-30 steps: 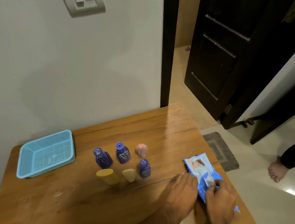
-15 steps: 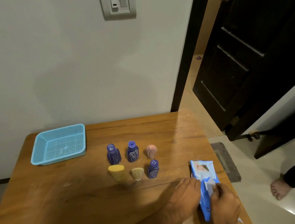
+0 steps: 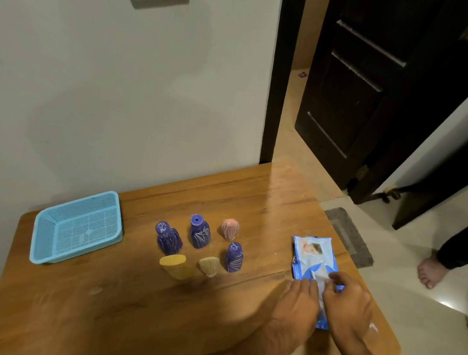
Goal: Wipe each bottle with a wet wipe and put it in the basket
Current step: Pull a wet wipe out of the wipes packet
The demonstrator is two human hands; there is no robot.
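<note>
Six small bottles stand grouped mid-table: three blue bottles [image 3: 168, 238] [image 3: 199, 232] [image 3: 234, 257], a pink bottle [image 3: 230, 229], a yellow bottle [image 3: 176, 265] and a beige bottle [image 3: 209, 265]. The light blue mesh basket [image 3: 44, 243] lies at the left by the wall, holding nothing. A blue wet wipe pack [image 3: 313, 253] lies flat near the table's right edge. My left hand [image 3: 297, 304] presses on the pack's near left side with its fingers flat. My right hand [image 3: 348, 304] pinches a white wet wipe [image 3: 319, 276] at the pack's opening.
The wooden table [image 3: 124, 310] stands against a white wall, its right edge close beside the pack. On the floor to the right are a grey doormat [image 3: 348, 237] and another person's bare foot [image 3: 432, 273]. A dark door [image 3: 353, 88] stands open behind.
The view has shifted a little. Both hands stay at the pack; my left hand has closed in beside my right, whose fingers now pinch the white wipe at the opening.
</note>
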